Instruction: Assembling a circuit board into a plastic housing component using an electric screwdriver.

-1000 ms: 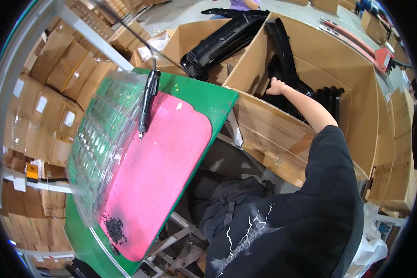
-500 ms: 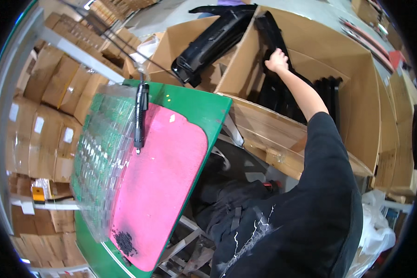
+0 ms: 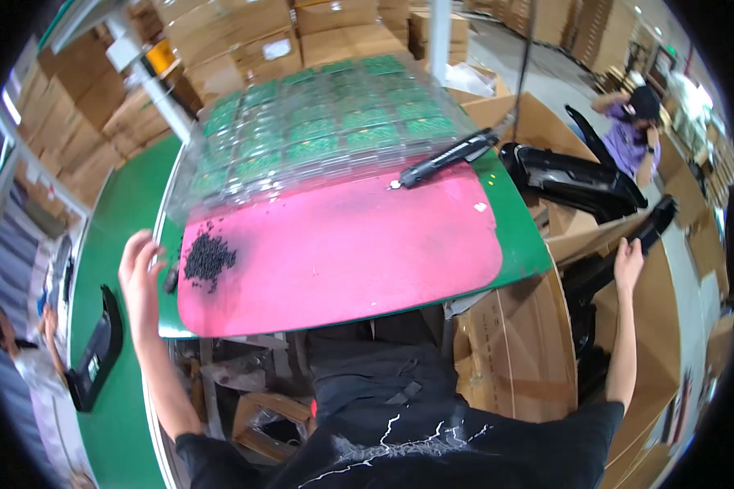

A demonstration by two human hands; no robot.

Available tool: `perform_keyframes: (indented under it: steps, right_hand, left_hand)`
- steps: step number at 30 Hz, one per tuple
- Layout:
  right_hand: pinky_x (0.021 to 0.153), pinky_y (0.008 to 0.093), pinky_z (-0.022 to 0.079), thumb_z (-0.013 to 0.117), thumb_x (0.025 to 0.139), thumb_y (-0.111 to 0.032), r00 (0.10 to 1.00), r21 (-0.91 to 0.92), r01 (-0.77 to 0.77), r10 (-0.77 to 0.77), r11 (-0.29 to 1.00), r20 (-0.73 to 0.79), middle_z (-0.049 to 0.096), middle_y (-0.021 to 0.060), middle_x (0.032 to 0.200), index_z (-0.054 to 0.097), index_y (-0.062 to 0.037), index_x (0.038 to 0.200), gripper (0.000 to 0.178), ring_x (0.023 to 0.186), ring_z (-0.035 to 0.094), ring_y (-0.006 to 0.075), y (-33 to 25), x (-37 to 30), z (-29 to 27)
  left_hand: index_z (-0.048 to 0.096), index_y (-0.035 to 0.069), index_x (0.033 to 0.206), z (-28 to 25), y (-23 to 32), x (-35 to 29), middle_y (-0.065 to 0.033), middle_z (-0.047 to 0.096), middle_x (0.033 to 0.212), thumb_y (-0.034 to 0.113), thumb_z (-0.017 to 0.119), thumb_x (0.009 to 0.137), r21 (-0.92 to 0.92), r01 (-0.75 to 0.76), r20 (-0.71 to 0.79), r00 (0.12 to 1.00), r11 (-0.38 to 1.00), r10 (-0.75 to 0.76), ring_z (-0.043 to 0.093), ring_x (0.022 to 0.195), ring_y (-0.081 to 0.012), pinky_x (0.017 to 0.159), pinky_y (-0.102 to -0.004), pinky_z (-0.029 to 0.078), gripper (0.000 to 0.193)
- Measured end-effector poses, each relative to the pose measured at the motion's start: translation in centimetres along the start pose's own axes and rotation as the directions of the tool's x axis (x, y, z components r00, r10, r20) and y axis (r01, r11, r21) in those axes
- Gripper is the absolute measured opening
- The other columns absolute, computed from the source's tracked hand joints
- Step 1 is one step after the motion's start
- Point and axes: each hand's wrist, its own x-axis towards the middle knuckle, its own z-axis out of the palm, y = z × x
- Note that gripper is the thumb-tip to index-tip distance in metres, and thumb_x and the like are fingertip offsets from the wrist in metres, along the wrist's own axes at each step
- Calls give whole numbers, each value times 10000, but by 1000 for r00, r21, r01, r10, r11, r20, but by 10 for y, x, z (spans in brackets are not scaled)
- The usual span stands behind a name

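My right hand [image 3: 630, 265] grips a long black plastic part [image 3: 657, 226] at the open cardboard box on my right. Over the left end of the bench, my left hand [image 3: 141, 259] is raised with its fingers loosely bent and apart, holding nothing. Beside it a heap of small black screws [image 3: 210, 257] lies on the pink mat [image 3: 342, 253]. A black electric screwdriver [image 3: 448, 159] hangs over the mat's far right corner. Behind the mat, clear plastic trays [image 3: 261, 191] hold green circuit boards [image 3: 314, 130].
More black plastic parts [image 3: 571, 179] stick out of a second box behind the first. Another black part [image 3: 99, 350] lies on the green surface [image 3: 130, 212] at left. One person [image 3: 37, 359] is at far left, another in purple [image 3: 632, 134] at far right. Stacked cartons [image 3: 220, 41] stand behind.
My view has swung from the box on the right back toward the bench. My left hand has come into view above the bench. My right hand is still at the box.
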Motion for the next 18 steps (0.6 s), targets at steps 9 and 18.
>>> perform_keyframes:
  steps: [9,18]
  right_hand:
    - [569,384,486,627,791,12,507,296,770,-823,566,254,538,117,790,575,-28,922,147,688,589,314,-299,-40,-66]
    - [468,304,515,637,818,-167,-269,745,667,-927,16,262,561,21,878,551,-93,895,137,719,640,161,-439,-120,6]
  left_hand:
    - [636,43,1110,162,12,18,-11,648,943,119,560,986,-10,-184,564,811,983,158,611,886,-97,803,-262,495,165]
    - [615,18,1056,215,-13,21,-164,617,1049,314,685,883,89,-582,884,420,808,204,604,1044,-346,916,-433,490,350]
